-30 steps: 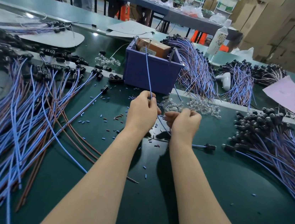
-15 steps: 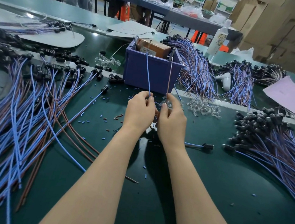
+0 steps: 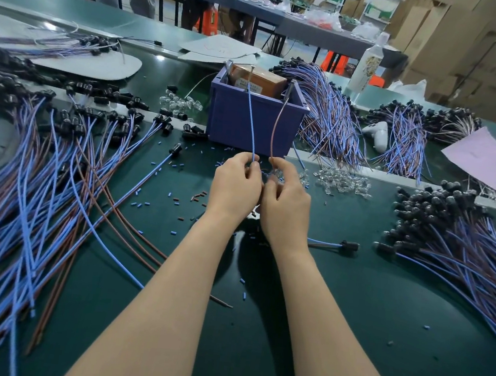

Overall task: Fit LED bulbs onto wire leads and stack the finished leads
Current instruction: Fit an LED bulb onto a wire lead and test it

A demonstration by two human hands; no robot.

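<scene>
Blue wire (image 3: 251, 122) and brown wire (image 3: 276, 129) rise from 2 hands held close together above the dark green worktop (image 3: 350, 309).
The left hand (image 3: 234, 186) has its fingers (image 3: 254, 166) pinched on the blue wire; the right hand (image 3: 285, 202) pinches the brown wire. Both wires stand in front of the purple bin (image 3: 233, 120). Clear LED bulbs (image 3: 341, 180) lie just beyond the right hand, and piled wire leads (image 3: 38, 181) spread at left.

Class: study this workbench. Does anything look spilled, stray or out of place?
Yes. Small blue and brown sleeve bits lie scattered loose across the green mat, more like offcuts than a sorted pile. One lead also lies alone by the right hand, apart from the heaps on either side.
</scene>
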